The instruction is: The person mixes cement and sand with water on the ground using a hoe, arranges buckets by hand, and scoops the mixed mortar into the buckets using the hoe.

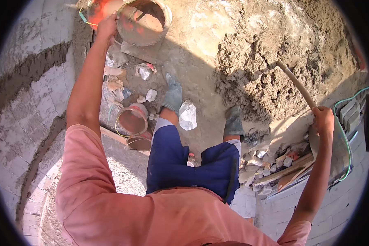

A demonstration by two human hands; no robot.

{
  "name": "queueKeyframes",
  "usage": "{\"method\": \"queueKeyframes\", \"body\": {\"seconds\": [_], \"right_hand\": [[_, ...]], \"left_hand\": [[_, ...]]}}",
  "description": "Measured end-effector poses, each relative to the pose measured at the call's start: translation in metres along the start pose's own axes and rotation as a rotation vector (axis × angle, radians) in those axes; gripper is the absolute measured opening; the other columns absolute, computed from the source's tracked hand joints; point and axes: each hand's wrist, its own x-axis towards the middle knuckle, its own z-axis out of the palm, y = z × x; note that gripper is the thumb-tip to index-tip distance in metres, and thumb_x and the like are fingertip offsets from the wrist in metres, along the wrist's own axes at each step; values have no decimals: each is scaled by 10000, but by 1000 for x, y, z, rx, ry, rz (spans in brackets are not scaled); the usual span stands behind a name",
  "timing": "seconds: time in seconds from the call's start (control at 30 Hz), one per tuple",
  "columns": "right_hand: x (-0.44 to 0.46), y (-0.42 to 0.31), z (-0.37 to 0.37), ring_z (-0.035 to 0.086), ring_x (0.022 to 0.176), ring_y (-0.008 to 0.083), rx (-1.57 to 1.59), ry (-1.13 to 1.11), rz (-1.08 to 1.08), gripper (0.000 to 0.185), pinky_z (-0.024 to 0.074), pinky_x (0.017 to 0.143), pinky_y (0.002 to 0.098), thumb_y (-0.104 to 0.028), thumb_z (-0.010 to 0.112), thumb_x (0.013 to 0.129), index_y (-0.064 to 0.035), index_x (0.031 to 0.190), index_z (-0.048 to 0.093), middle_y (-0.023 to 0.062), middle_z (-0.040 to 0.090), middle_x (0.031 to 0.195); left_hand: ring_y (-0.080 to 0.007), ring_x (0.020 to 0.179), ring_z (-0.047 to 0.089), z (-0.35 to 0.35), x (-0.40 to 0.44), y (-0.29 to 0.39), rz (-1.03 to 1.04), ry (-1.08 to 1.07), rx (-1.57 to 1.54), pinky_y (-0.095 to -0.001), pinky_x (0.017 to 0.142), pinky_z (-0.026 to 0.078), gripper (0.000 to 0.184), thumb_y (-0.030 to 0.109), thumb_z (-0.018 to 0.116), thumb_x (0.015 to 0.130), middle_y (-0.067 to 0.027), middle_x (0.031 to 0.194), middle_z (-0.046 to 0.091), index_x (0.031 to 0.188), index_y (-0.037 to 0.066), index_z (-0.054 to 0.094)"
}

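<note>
At the upper left, my left hand [107, 28] is closed on the rim of a large mortar-coated bucket [145, 37]. The bucket is tipped so its inside shows, grey residue coating it. A red bucket [97, 14] with a wire handle sits right beside it. On the right, my right hand [324, 118] is wrapped around a long wooden tool handle [296, 84]. The handle's other end lies over a heap of wet mortar [266, 69]; I cannot make out a tool head.
Two smaller buckets [132, 119] stand by my left boot [172, 94]. A white crumpled lump [187, 115] lies between my boots. Rubble and wooden boards [289, 170] are piled lower right, near a green hose [349, 143]. Block walls [49, 86] rise on both sides.
</note>
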Motion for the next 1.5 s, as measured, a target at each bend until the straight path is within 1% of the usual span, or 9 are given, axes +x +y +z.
{"method": "queueKeyframes", "body": {"seconds": [0.4,0.7,0.93,1.07,1.13,1.23,1.37,1.43,1.5], "right_hand": [[1,-23,-14,615,457,218,-80,38,-43,320,515,520,387,-278,640,853,30,792,702,116,621,580],[4,-19,-13,605,476,199,-123,53,-76,318,502,478,365,-265,629,847,41,856,716,108,625,602],[8,-9,-8,629,477,216,-117,83,-83,318,521,540,374,-278,609,855,17,815,724,106,614,567],[-6,-20,-10,625,489,211,-79,67,-39,333,518,526,374,-291,590,852,15,851,724,113,618,585],[-5,-17,-7,619,490,206,-131,85,-81,340,514,508,371,-296,585,849,14,864,724,116,621,595],[-2,-13,-4,568,485,154,-81,-22,10,343,425,394,339,-345,590,875,-19,854,695,54,572,596],[21,13,0,526,480,118,-37,-60,100,352,358,356,325,-410,609,910,-69,940,689,22,560,655],[19,15,4,528,496,106,-16,-44,125,366,336,353,313,-438,608,919,-90,988,700,0,563,676],[16,15,8,526,510,90,-63,-44,150,381,317,353,294,-462,608,927,-120,1061,708,-17,568,694]], "left_hand": [[-39,489,284,31,6,57,-145,-190,-469,-213,432,252,262,306,517,1062,79,647,378,1012,54,566],[-81,476,260,69,42,128,-124,-269,-618,-245,435,247,219,146,398,1062,60,600,318,864,85,470],[-137,501,305,99,208,79,-222,-392,-873,-286,487,308,225,101,384,1044,-2,621,363,846,39,471],[-213,612,485,120,138,43,-100,-31,-727,-436,760,574,245,120,369,1052,-63,700,474,914,23,546],[-281,1178,584,105,98,-9,-111,-51,-669,-545,1056,456,362,276,406,1079,-148,1257,605,1273,-10,512],[-318,1334,494,42,18,-121,-336,-62,-477,-532,1150,320,646,406,428,1078,-154,1549,417,1566,32,227],[-273,1320,514,-92,-56,-337,-559,-47,385,-486,1129,353,552,416,563,979,-142,1448,542,1404,63,544],[-339,1186,610,-190,-80,-482,61,-502,1450,-446,1016,473,421,373,515,960,-210,1277,643,1254,114,668],[-412,1123,629,-198,-168,-468,-120,-623,1583,-505,959,502,399,364,539,927,-209,1196,676,1153,78,701]]}}
